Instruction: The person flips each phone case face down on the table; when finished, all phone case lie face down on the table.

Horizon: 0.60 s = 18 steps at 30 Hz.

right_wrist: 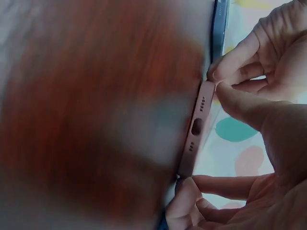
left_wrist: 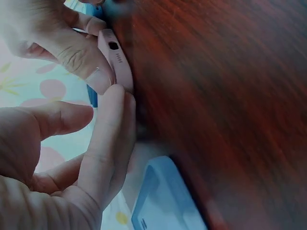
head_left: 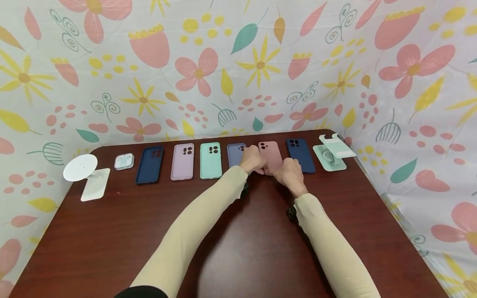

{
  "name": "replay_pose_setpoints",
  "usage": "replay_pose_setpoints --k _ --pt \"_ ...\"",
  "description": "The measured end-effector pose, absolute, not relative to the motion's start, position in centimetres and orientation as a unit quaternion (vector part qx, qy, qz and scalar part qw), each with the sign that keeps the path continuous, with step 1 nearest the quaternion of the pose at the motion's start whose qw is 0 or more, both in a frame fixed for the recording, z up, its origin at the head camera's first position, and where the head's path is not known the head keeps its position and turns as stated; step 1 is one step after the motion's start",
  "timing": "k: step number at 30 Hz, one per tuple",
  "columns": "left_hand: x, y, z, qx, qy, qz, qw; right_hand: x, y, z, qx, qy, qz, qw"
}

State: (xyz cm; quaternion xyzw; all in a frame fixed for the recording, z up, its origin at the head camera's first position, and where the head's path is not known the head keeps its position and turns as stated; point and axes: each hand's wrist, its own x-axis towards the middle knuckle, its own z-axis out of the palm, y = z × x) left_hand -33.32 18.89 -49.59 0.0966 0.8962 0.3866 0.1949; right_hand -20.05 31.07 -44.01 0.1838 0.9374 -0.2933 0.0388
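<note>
A pink phone case (head_left: 271, 154) lies in a row of cases at the far side of the dark wooden table (head_left: 238, 248). Both hands pinch its near end. My left hand (head_left: 253, 162) holds the left corner and my right hand (head_left: 288, 171) the right corner. In the left wrist view my left hand (left_wrist: 108, 124) touches the case's rim (left_wrist: 117, 62) with a fingertip. In the right wrist view my right hand (right_wrist: 225, 86) pinches the corner of the case's bottom edge (right_wrist: 196, 129), and my left hand (right_wrist: 187, 196) holds the other corner.
Left of the pink case lie a lavender-blue case (head_left: 234, 154), a mint case (head_left: 210, 160), a lilac case (head_left: 182, 161), a navy case (head_left: 150, 164), an earbud box (head_left: 124, 161) and a white round stand (head_left: 80, 167). To its right are a navy case (head_left: 299, 155) and a mint stand (head_left: 331, 155).
</note>
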Motion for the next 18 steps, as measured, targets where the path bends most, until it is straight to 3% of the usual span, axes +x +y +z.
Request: replay_pose_setpoints --k 9,15,18 --pt "-31.0 14.5 -46.0 0.101 0.901 0.394 0.149 -19.9 30.6 -43.2 0.136 0.926 -0.351 -0.034" --pt "-27.8 10.5 -41.7 0.085 0.918 0.363 0.135 -19.9 28.7 -43.4 0.091 0.910 -0.404 -0.002" --pt "-27.5 9.1 -41.6 0.078 0.919 0.363 0.128 -20.1 27.6 -43.7 0.086 0.899 -0.429 0.027"
